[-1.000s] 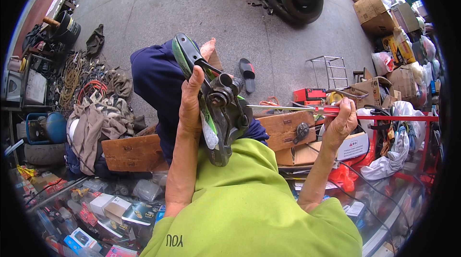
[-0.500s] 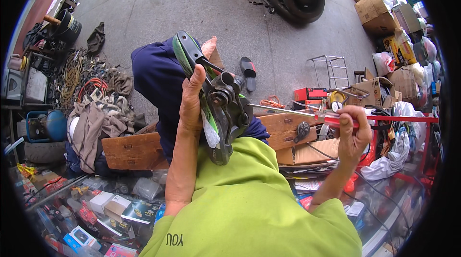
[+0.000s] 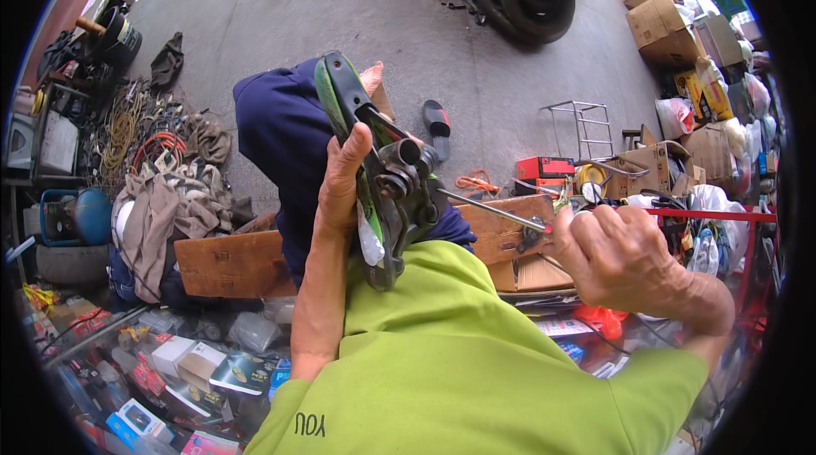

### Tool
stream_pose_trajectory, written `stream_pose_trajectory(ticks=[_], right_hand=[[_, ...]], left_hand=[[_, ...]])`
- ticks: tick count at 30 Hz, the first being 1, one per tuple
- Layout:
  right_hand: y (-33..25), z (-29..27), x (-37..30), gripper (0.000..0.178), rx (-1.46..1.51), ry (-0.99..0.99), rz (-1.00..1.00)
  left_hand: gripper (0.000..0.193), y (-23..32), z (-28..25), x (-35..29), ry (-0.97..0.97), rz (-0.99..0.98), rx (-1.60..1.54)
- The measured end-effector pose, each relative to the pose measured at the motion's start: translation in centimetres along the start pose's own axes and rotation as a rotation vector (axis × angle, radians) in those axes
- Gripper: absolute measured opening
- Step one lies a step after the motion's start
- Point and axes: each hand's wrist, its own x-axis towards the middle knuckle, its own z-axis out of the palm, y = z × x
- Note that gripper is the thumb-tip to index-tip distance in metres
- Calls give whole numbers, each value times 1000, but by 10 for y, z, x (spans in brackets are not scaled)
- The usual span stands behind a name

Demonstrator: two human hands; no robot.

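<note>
My left hand grips a long black-and-green part with metal cylinders on one side, tilted upright over my lap. Its thumb lies along the near edge, while the other fingers are hidden behind. From the right, my right hand is closed in a fist around the handle of a screwdriver. The handle is covered by the fingers. The metal shaft slants up to the left, and its tip meets the right side of the part; whether it sits in a screw I cannot tell.
A wooden bench is beneath me. Beyond it on the floor are a slipper, black tyres and a small metal rack. Cardboard boxes pile up at right, cloths at left. Packaged goods lie behind me.
My right hand has turned over and closed fully around the screwdriver handle, its elbow swinging outward. The shaft now slants more steeply. The part in my left hand has shifted slightly.
</note>
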Motion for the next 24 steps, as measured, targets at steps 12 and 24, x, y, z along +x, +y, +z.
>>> stream_pose_trajectory(ticks=[12,24], right_hand=[[-12,-1,-9,26,606,-124,486],[6,-25,-15,22,464,237,504]], left_hand=[[46,-2,-9,5,-104,-15,155],[63,54,-19,-7,152,490,-134]])
